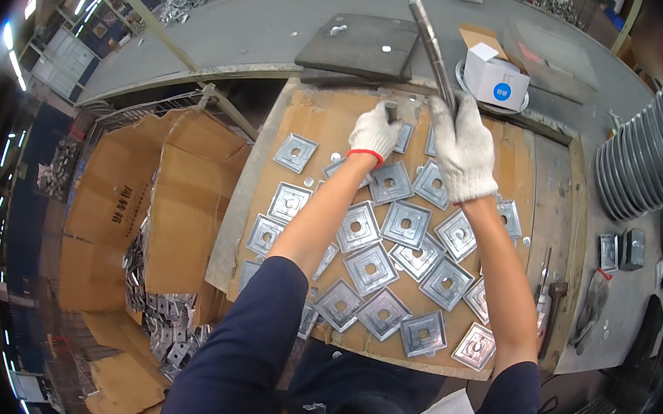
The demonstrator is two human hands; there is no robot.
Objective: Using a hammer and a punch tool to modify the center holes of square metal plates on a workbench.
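Observation:
My right hand [463, 149], in a white knit glove, is closed round the lower part of a long metal rod [429, 42] that slants up and to the left. My left hand [374, 134] wears a matching glove with a red cuff. Its fingers are closed on a small grey metal piece whose kind I cannot make out. Around and below both hands, several square metal plates with center holes [406, 224] lie on a cardboard-covered board [320, 114]. Some overlap, and small round metal slugs are scattered among them.
At left stands a large cardboard box [108, 209] with many metal pieces [168, 327] inside. Beyond the board lie a dark pad [359, 46] and a white carton [495, 81]. A ribbed grey stack [647, 165] stands at right, near a hammer [553, 304].

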